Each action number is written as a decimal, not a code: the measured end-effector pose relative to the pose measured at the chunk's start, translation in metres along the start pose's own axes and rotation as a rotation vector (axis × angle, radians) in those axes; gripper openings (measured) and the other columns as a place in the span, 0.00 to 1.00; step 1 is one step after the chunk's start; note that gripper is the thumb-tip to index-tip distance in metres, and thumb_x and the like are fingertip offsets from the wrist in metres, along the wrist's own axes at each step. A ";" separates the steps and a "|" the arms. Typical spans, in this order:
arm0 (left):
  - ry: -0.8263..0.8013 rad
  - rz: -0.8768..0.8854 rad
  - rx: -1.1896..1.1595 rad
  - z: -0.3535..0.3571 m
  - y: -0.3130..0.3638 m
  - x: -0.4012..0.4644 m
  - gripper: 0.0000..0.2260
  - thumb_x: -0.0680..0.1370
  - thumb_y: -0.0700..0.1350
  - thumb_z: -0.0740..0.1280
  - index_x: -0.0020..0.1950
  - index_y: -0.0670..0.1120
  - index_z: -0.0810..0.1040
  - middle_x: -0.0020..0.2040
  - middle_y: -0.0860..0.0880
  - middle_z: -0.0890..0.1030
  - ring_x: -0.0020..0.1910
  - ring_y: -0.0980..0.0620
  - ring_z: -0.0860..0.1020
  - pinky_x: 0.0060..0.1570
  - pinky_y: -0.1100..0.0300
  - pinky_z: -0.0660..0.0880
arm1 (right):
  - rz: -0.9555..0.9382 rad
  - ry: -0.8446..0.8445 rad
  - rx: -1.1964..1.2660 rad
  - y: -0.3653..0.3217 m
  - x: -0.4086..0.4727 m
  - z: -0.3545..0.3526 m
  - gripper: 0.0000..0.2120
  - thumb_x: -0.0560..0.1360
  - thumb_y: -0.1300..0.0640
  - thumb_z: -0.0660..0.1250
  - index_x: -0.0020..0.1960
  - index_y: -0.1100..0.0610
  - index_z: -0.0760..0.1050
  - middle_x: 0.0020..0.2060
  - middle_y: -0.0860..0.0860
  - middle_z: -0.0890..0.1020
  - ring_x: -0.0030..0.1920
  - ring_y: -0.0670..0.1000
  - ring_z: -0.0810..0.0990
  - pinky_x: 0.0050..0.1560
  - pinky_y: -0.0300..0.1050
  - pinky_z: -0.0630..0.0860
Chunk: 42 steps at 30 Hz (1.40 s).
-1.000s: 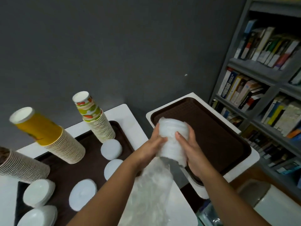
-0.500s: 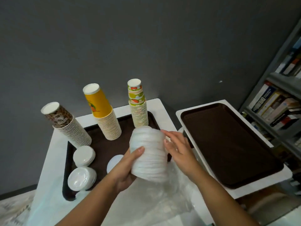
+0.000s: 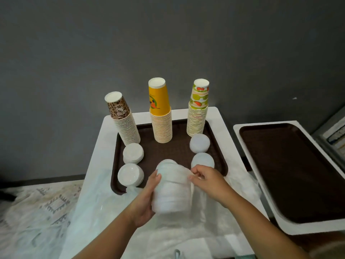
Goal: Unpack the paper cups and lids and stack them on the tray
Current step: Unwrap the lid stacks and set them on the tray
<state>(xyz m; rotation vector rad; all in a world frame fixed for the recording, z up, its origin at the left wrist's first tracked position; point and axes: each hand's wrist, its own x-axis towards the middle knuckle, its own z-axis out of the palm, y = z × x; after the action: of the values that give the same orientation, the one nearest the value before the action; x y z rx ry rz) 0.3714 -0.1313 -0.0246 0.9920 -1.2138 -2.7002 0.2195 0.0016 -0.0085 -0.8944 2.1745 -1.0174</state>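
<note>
I see a white table (image 3: pixel 220 116) against the grey wall (image 3: pixel 130 43), with a brown tray (image 3: pixel 179 150) on it. A second brown tray (image 3: pixel 291 165) sits on another white table (image 3: pixel 240 131) to the right. Crumpled clear plastic wrap (image 3: pixel 97 212) spreads over the near end of the first table.

Along the far edge of the left tray stand three upside-down cup stacks: a brown patterned stack (image 3: pixel 124 120) on the left, a yellow stack (image 3: pixel 161 113) in the middle, a fruit-print stack (image 3: pixel 198 109) on the right.

My left hand (image 3: pixel 146 199) grips the left side of a tall stack of white lids (image 3: pixel 172 187), held tilted over the tray's near edge. My right hand (image 3: pixel 207 179) pinches the stack's upper right side with curled fingers; whether it has lid or wrap I cannot tell.

Four short lid piles rest on the tray: two at the left (image 3: pixel 133 153) (image 3: pixel 130 174), two at the right (image 3: pixel 199 143) (image 3: pixel 202 160).
</note>
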 end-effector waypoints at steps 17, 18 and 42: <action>0.481 0.864 1.553 -0.009 -0.035 0.014 0.30 0.59 0.70 0.65 0.55 0.55 0.71 0.52 0.49 0.77 0.47 0.47 0.76 0.42 0.52 0.76 | -0.128 -0.281 -0.187 -0.027 0.003 0.030 0.09 0.71 0.57 0.68 0.35 0.58 0.72 0.32 0.51 0.73 0.34 0.46 0.70 0.37 0.44 0.66; 0.530 0.867 1.602 -0.010 -0.033 0.012 0.30 0.60 0.72 0.63 0.53 0.55 0.73 0.48 0.50 0.77 0.43 0.48 0.76 0.39 0.54 0.72 | -0.147 -0.277 -0.193 -0.031 0.005 0.028 0.08 0.71 0.57 0.68 0.36 0.60 0.73 0.32 0.52 0.73 0.34 0.47 0.70 0.37 0.46 0.66; 0.614 0.540 1.350 -0.045 -0.044 0.008 0.16 0.77 0.56 0.60 0.61 0.51 0.71 0.53 0.53 0.68 0.51 0.50 0.74 0.50 0.57 0.69 | -0.281 -0.029 0.002 -0.104 0.013 -0.034 0.21 0.72 0.57 0.72 0.27 0.54 0.64 0.22 0.44 0.67 0.26 0.43 0.67 0.34 0.38 0.71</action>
<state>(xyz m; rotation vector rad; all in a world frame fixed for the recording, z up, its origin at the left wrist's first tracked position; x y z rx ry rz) 0.4004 -0.1331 -0.0810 1.0853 -2.5357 -0.8221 0.2208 -0.0445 0.0914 -1.2312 2.0611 -1.1286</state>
